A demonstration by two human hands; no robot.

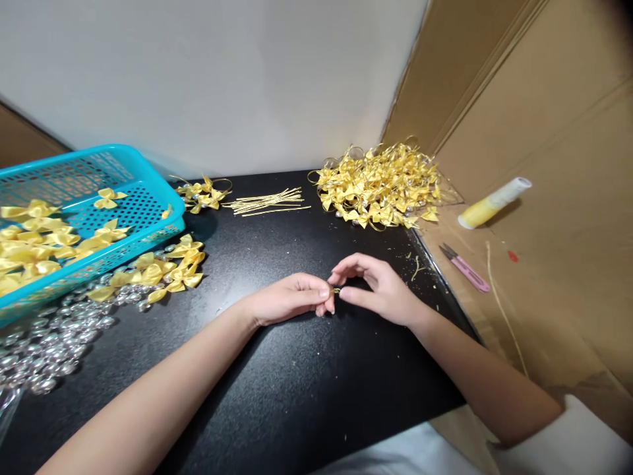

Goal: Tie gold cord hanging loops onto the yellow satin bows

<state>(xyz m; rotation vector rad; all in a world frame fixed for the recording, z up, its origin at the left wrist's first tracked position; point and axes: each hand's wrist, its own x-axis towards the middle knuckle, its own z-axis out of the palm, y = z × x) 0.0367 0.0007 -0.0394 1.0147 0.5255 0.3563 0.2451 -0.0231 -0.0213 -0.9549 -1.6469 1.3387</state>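
My left hand (297,298) is closed in a pinch, thumb pressed against its fingers, on a short piece of gold cord (337,290). Only a small bit of the cord shows; the rest is hidden by the fingertips. My right hand (378,287) is curved around from the other side, its thumb tip at the cord and its forefinger close to the left thumb. Both hands are low over the black table (277,396). Beyond them lies a bundle of straight gold cords (270,201).
At left, a blue basket (148,188) holds yellow ribbon bows (54,237); silver beads (54,349) and more bows (180,264) lie beside it. A heap of looped bows (378,185) stands at the back right. Pink thread snips (465,269) and a thread cone (494,203) rest on cardboard.
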